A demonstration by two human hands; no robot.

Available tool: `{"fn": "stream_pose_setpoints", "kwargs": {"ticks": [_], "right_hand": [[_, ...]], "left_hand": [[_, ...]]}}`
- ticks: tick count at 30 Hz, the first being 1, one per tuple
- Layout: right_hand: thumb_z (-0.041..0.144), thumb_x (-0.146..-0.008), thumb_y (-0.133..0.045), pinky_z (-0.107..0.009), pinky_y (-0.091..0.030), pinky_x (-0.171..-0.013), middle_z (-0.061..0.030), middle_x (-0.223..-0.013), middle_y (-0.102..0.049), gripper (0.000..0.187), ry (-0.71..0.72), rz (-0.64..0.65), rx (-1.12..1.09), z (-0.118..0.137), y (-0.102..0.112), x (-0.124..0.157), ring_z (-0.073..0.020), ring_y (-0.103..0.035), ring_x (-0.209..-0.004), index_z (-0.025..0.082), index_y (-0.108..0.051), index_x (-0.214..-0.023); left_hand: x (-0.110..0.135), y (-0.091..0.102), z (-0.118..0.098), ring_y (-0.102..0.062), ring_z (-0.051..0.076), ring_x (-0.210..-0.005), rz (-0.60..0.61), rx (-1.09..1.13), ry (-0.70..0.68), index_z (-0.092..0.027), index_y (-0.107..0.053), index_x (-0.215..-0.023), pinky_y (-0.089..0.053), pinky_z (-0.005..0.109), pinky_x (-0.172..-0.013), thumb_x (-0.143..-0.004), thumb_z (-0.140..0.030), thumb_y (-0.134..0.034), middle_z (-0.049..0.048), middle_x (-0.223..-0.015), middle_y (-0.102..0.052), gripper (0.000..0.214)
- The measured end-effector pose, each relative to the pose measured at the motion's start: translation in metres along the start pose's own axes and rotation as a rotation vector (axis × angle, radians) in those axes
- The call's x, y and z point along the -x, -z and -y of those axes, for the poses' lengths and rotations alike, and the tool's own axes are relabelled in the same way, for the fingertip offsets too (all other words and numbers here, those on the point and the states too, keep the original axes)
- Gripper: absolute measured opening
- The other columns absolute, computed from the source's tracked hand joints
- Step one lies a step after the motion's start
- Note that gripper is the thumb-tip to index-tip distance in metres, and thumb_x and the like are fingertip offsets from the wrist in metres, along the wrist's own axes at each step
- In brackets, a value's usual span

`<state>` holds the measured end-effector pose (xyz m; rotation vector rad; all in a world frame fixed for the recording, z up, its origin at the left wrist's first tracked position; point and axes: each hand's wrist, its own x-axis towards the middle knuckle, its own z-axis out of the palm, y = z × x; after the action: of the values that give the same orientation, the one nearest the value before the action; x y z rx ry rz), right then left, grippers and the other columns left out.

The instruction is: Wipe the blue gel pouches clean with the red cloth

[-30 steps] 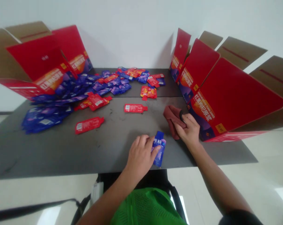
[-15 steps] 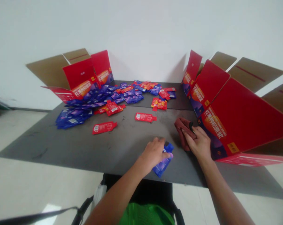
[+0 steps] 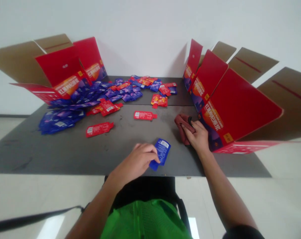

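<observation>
My left hand [image 3: 136,161] pinches a blue sachet [image 3: 161,152] by one end, just above the near edge of the dark grey table [image 3: 65,156]. The sachet's back label faces up. My right hand [image 3: 198,136] rests on a dark red cloth [image 3: 182,123], fingers closed over it, right beside the front corner of the nearest red carton [image 3: 237,106].
Two red sachets [image 3: 99,128] [image 3: 144,115] lie alone mid-table. A heap of blue and red sachets [image 3: 95,96] spreads from an open red carton [image 3: 55,76] at the left to the table's far side. More open red cartons [image 3: 202,76] line the right side.
My left hand has turned the blue sachet over, so its label side now faces up. The right hand has stayed on the cloth. The head camera shifted.
</observation>
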<state>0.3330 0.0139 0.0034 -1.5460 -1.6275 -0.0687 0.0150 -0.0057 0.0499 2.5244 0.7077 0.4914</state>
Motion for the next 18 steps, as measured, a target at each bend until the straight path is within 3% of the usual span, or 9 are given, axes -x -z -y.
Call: {"fn": "stream_pose_setpoints", "kwargs": {"ticks": [2, 5, 11, 15, 18], "right_hand": [[0.045, -0.096, -0.060, -0.033, -0.050, -0.072, -0.0044, -0.085, -0.060, 0.034, -0.002, 0.015, -0.002, 0.000, -0.001, 0.001, -0.0213, -0.061, -0.081, 0.018, -0.071, -0.115], [0.043, -0.097, -0.060, -0.033, -0.050, -0.074, -0.0042, -0.087, -0.060, 0.032, 0.000, 0.026, -0.019, -0.002, -0.002, 0.002, -0.0212, -0.061, -0.083, 0.019, -0.071, -0.113], [0.044, -0.097, -0.059, -0.032, -0.049, -0.071, -0.0039, -0.086, -0.059, 0.033, 0.006, 0.025, -0.005, 0.003, -0.002, 0.000, -0.0210, -0.060, -0.082, 0.018, -0.070, -0.114], [0.041, -0.098, -0.058, -0.032, -0.047, -0.070, -0.0040, -0.086, -0.058, 0.028, 0.082, 0.091, -0.031, 0.043, 0.004, 0.006, -0.0201, -0.059, -0.080, 0.018, -0.069, -0.111], [0.038, -0.100, -0.056, -0.031, -0.048, -0.070, -0.0046, -0.085, -0.059, 0.024, 0.265, 0.344, -0.067, 0.084, 0.002, 0.023, -0.0194, -0.059, -0.080, 0.019, -0.068, -0.109]], "left_hand": [[0.017, -0.011, -0.001, -0.059, 0.020, -0.122, 0.051, -0.073, 0.014, -0.030, -0.073, -0.112, -0.042, 0.039, -0.103, -0.095, -0.007, -0.057, 0.0004, -0.122, -0.069, 0.033], [0.037, -0.030, -0.012, -0.051, 0.025, -0.135, -0.010, -0.168, 0.065, -0.028, -0.064, -0.131, -0.038, 0.047, -0.111, -0.099, -0.020, -0.060, 0.0051, -0.137, -0.063, 0.034], [0.057, -0.071, -0.026, -0.057, 0.028, -0.124, -0.161, -0.233, 0.039, -0.018, -0.062, -0.133, -0.046, 0.048, -0.103, -0.099, -0.036, -0.062, 0.0129, -0.134, -0.064, 0.038], [0.063, -0.086, -0.020, -0.057, 0.027, -0.127, -0.219, -0.217, -0.005, -0.018, -0.063, -0.133, -0.047, 0.045, -0.103, -0.100, -0.036, -0.060, 0.0106, -0.135, -0.066, 0.037], [0.063, -0.088, -0.016, -0.061, 0.026, -0.121, -0.246, -0.178, -0.004, -0.019, -0.065, -0.130, -0.047, 0.045, -0.102, -0.100, -0.036, -0.061, 0.0080, -0.129, -0.070, 0.034]]}}
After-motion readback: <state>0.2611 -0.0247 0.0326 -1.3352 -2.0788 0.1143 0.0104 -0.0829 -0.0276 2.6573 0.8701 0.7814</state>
